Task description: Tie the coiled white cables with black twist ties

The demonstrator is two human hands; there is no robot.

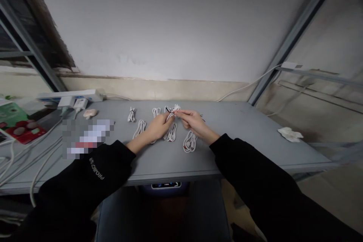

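Observation:
A coiled white cable (176,107) is gripped by my left hand (160,125), its loops sticking up past the fingers. A thin black tie (169,111) crosses this bundle. My right hand (193,121) pinches at the bundle where the tie's end seems to be; the fingertips partly hide it. Below the hands lie a coiled white cable (171,133) and another coil with a red part (190,142). To the left are a tied cable bundle (131,114), a looped cable (140,127) and a further coil (156,112), partly hidden by my left hand.
On the grey desk's left stand a white power strip (70,95) with plugged-in chargers (66,103), a pink case (90,113), loose cords (42,159) and a red item (27,130). A crumpled tissue (289,134) lies right. A wall (181,26) closes the back.

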